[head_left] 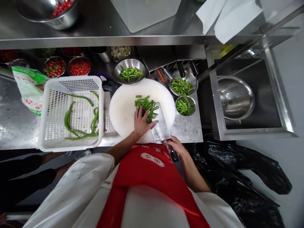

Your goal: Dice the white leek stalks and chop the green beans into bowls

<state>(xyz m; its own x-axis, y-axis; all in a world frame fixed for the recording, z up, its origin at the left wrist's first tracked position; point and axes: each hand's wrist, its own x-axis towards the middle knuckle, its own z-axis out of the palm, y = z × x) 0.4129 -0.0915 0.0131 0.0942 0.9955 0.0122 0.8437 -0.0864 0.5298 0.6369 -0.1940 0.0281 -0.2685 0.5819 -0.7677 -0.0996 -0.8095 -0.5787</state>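
Bean pieces (145, 103) lie on the chopping board (123, 104), between a basket (101, 114) at left and a sink (266, 104) at right.

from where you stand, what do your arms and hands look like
My left hand and right hand are bare, no gloves showing. The left sleeve is white, loose and creased; the right sleeve is white too. Both leave the forearms uncovered.

The red apron (148, 174) and plastic bag (29, 90) bear illegible characters.
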